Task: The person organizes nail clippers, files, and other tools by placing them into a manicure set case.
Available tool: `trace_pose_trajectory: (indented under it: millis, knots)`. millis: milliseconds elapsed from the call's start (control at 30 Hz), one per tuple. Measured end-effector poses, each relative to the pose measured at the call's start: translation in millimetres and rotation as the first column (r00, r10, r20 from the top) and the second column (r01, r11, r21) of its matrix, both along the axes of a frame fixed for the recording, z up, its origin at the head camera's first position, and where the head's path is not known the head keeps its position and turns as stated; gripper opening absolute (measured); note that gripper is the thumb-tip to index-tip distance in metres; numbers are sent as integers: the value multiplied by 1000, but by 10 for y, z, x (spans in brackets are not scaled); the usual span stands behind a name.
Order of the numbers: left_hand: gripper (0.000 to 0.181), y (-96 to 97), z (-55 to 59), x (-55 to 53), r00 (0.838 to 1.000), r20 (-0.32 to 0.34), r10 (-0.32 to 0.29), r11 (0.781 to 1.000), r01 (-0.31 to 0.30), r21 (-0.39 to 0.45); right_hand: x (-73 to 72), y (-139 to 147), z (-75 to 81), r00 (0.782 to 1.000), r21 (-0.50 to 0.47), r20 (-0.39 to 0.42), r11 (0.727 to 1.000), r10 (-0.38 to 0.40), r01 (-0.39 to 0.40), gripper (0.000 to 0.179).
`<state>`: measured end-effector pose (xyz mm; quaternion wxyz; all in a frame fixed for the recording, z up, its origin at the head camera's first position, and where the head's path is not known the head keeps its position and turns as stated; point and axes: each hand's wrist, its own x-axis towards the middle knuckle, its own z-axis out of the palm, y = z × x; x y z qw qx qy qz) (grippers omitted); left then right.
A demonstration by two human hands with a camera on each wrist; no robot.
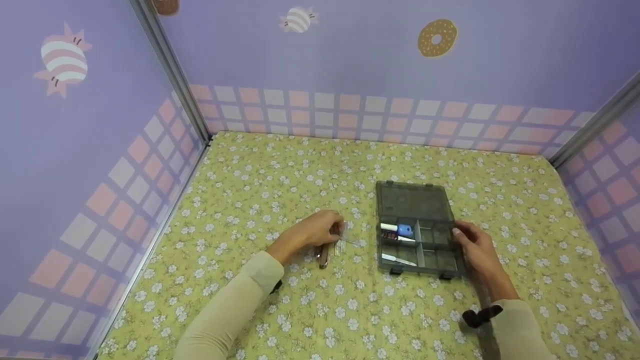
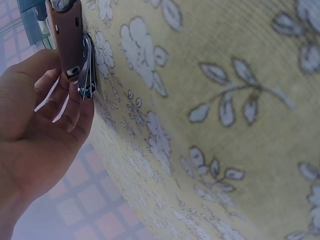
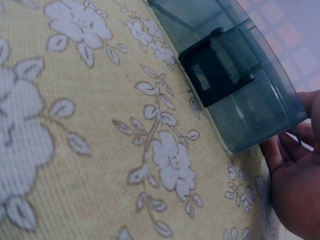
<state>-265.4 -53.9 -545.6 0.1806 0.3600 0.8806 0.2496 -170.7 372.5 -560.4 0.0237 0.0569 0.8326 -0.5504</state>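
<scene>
My left hand (image 1: 320,227) is low over the cloth, left of the box, and pinches a thin silvery tool (image 1: 351,242) that points right. Just below that hand lie brown nail clippers (image 1: 324,256), with a chrome clipper (image 2: 87,70) beside them in the left wrist view. A small clear piece (image 1: 340,248) is on the cloth to their right. My right hand (image 1: 477,247) grips the right edge of a grey translucent compartment box (image 1: 437,272), thumb on top. Inside the box are a blue nail polish bottle (image 1: 405,230), a dark bottle (image 1: 390,236) and a white-silver tool (image 1: 397,260).
A yellow floral cloth (image 1: 280,200) covers the table. Purple walls (image 1: 350,60) with a checked border stand at the back and both sides. The box's dark latches (image 1: 446,275) face the near side.
</scene>
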Motion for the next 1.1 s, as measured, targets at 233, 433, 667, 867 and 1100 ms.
trace_pose_trajectory:
  millis: [233,433,667,867,1100]
  knots:
    - [12,41,-4,-14,999,-37,-38,999,39,24,-98,134,-272,999,32,-33,999,-9,10,57]
    - [16,115,134,-42,994,-93,-53,998,55,20,-91,134,-265,999,45,-40,999,-5,7,59]
    - [16,291,263,-73,996,-68,-57,992,64,112,-65,124,-246,999,99,-41,995,0,5,60]
    - [15,627,273,-36,997,-50,-51,979,60,196,-44,124,-239,1000,80,-29,997,2,0,61]
    - [12,1086,251,-36,992,-109,-65,971,88,221,-73,121,-261,1000,44,-28,999,-2,3,59]
